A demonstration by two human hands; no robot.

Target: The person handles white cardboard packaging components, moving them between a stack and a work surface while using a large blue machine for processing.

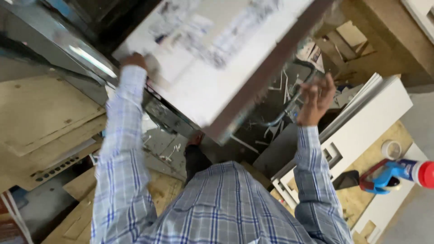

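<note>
the big white laminated panel (pixel 212 58), flat w/ a dark brown edge band, is tilted and lifted in front of the person, over the cluttered floor. its face looks smooth, partly covered w/ a peeling printed protective film. the left hand (pixel 135 61) presses on the panel face near its left side; if the fingers grip an edge, i cannot tell. the right hand (pixel 316 97) is off the panel, just beside its lower right edge, fingers spread apart, holding nothing.

risk, as i judge: w/ only one hand on it, the smooth panel could slip or swing down, and hit the white frame pieces (pixel 361 122) below right or the plywood sheets (pixel 40 117) at left. scraps on the floor may cause a stumble. smaller: a blue-red adhesive bottle (pixel 402 174) and a tape roll (pixel 391 149) lie at right.
</note>
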